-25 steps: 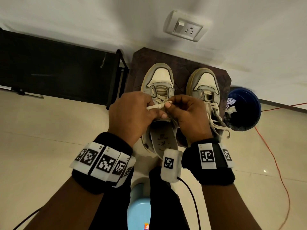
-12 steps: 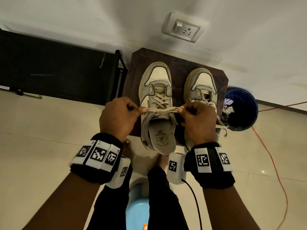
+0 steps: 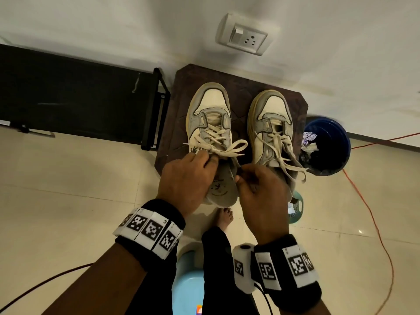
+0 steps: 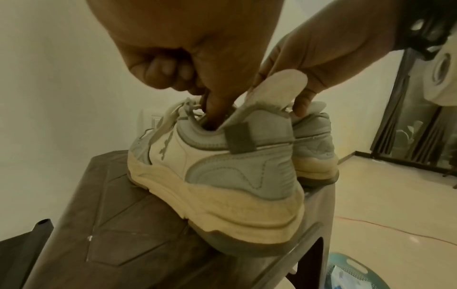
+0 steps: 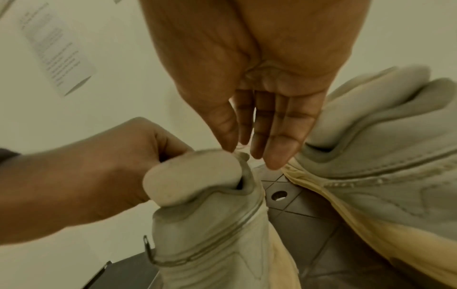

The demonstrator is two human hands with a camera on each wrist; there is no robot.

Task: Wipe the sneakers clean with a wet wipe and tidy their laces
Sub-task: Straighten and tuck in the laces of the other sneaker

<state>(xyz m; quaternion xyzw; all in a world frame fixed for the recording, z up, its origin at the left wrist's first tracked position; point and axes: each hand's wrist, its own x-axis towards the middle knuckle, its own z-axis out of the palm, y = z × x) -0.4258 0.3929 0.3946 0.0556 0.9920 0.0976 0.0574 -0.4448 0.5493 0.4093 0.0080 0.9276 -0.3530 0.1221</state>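
Cream lace, flat and limp, is where the trouble lies. Nearest the camera, the left hand [image 3: 185, 176] sits at the collar of the left sneaker [image 3: 210, 123] with its fingers curled; in the left wrist view a finger is tucked down inside the collar beside the tongue, apparently pressing lace down there, though what it grips cannot be told for certain. The right hand [image 3: 261, 189], just to its right, has fingers bent toward the thumb at the inner edge of the same collar; the right wrist view shows them close together around what may be a thin strand, so a pinch on the lace is likely but not certain.

Risks, as a judgement: the bow [image 3: 223, 146] lying just beyond the knuckles looks loose, and a tug from either hand could pull it undone. A push at the heel could also slide the shoe, whose heel overhangs the near edge of the brown stool [image 3: 297, 103], off toward the floor.

Farther right, the right sneaker [image 3: 270, 126] stands well apart from both hands, its laces [image 3: 284, 153] straggling untied over its side. Beyond it sits a blue bucket [image 3: 341, 137].
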